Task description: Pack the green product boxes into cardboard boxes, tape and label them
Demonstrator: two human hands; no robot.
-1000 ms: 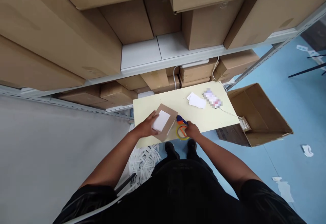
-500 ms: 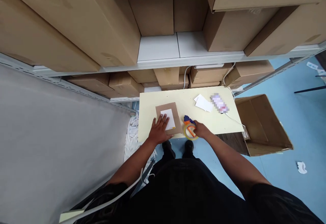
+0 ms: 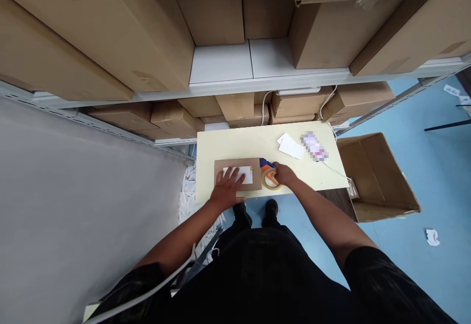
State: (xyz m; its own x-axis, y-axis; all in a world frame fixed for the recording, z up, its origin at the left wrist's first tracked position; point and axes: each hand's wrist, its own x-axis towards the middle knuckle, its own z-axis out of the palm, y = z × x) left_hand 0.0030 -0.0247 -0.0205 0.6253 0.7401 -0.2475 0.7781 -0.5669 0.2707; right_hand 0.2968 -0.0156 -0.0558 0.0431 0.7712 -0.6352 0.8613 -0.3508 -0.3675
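Observation:
A flat brown cardboard parcel with a white label lies on the pale yellow table. My left hand rests flat on the parcel, fingers spread over the label. My right hand grips an orange and blue tape dispenser with a roll of clear tape, held against the parcel's right edge.
White paper slips and a blurred small item with a white cable lie at the table's far right. An open cardboard box stands on the blue floor to the right. Shelves of cardboard boxes rise behind. Paper strips litter the floor left.
The parcel has been turned from tilted to lying lengthwise along the table. My left hand flattened onto it, and my right hand brought the tape dispenser up to its right edge.

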